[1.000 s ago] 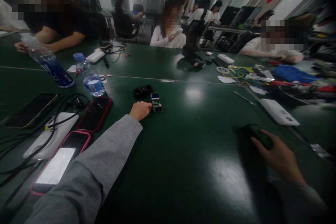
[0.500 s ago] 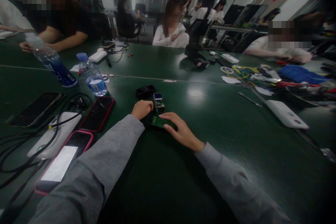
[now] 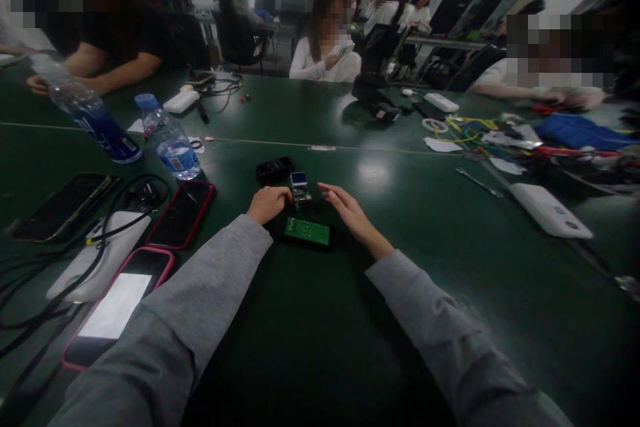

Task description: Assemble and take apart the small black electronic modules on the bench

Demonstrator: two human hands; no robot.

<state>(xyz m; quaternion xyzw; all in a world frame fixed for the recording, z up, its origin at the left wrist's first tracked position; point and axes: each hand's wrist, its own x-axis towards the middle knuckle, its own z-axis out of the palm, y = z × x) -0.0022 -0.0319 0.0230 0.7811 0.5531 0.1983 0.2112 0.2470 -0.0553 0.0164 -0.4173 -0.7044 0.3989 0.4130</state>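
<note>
A green circuit board point(image 3: 307, 231) lies on the dark green table, between my forearms and clear of both hands. Beyond it stands a small electronic module point(image 3: 301, 192) with a little screen on top. My left hand point(image 3: 270, 205) is curled closed at the module's left side, its fingertips close to the edge; whatever it may hold is hidden. On the other side, my right hand point(image 3: 350, 215) is open, fingers stretched toward the module with a small gap. Behind the module sits a black rectangular case point(image 3: 275, 168).
Phones, including a red-edged one point(image 3: 183, 215), a white power bank point(image 3: 100, 257) and black cables fill the left. Two bottles stand behind them, the nearer a water bottle point(image 3: 173, 147). At right lie a wrench point(image 3: 479, 182), a white device point(image 3: 550, 210) and tangled wires. People sit across the table.
My right hand has lifted off the green circuit board and moved forward to the module's right side. The board now shows whole. My left hand stays beside the module.
</note>
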